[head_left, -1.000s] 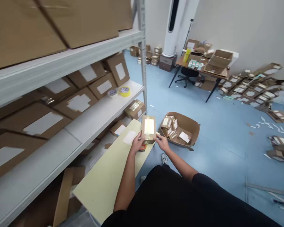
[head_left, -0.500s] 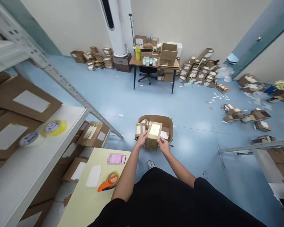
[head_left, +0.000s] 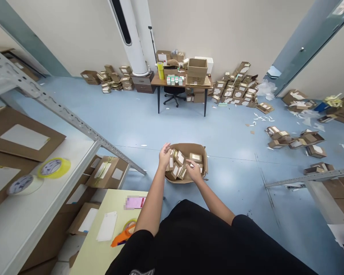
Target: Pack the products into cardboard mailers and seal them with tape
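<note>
A large open carton stands on the floor in front of me with several small cardboard boxes inside, many with pale labels. My left hand is at the carton's left rim, fingers stretched and holding nothing; I cannot tell whether it touches the rim. Over the near side of the carton, my right hand is open with its index finger extended towards the small boxes. Some of the boxes are hidden behind my hands.
At my left a yellow table bears a phone, white sheets and an orange tape dispenser. Beside it, a metal shelf carries cartons and tape rolls. A desk and box piles stand along the wall.
The small labelled box that both hands held above the carton has been let go, and small boxes now lie inside. My hands have moved apart, the left up to the rim.
</note>
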`<action>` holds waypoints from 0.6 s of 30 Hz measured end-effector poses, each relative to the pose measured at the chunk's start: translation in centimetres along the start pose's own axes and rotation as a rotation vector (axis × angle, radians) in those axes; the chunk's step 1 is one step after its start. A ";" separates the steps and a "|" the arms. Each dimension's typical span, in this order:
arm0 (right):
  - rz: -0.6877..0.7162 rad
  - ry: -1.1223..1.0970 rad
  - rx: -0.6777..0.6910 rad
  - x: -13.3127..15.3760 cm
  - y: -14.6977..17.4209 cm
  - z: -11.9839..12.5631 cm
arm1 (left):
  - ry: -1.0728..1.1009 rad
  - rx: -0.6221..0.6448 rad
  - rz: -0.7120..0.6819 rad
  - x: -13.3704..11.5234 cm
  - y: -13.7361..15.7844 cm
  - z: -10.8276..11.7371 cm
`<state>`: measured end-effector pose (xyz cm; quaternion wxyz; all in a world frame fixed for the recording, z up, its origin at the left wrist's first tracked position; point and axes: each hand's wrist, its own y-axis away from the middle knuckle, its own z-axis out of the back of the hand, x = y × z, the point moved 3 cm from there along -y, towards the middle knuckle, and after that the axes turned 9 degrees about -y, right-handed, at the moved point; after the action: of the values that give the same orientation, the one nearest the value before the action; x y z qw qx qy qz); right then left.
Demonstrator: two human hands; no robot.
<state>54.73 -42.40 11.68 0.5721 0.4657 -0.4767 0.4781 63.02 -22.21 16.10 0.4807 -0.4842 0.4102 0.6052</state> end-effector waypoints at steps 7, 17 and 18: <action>0.143 -0.060 0.124 5.0 0.1 -5.5 | -0.007 -0.066 0.025 1.4 4.8 6.3; 0.235 -0.095 0.444 7.6 10.6 -18.3 | -0.059 -0.287 0.053 4.5 18.7 21.7; 0.237 -0.102 0.477 7.5 12.1 -19.7 | -0.071 -0.310 0.053 4.8 20.7 23.3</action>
<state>45.41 -20.84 17.87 0.3614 0.5518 -0.4299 0.6164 37.97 -3.11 16.54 0.3986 -0.5198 0.3071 0.6904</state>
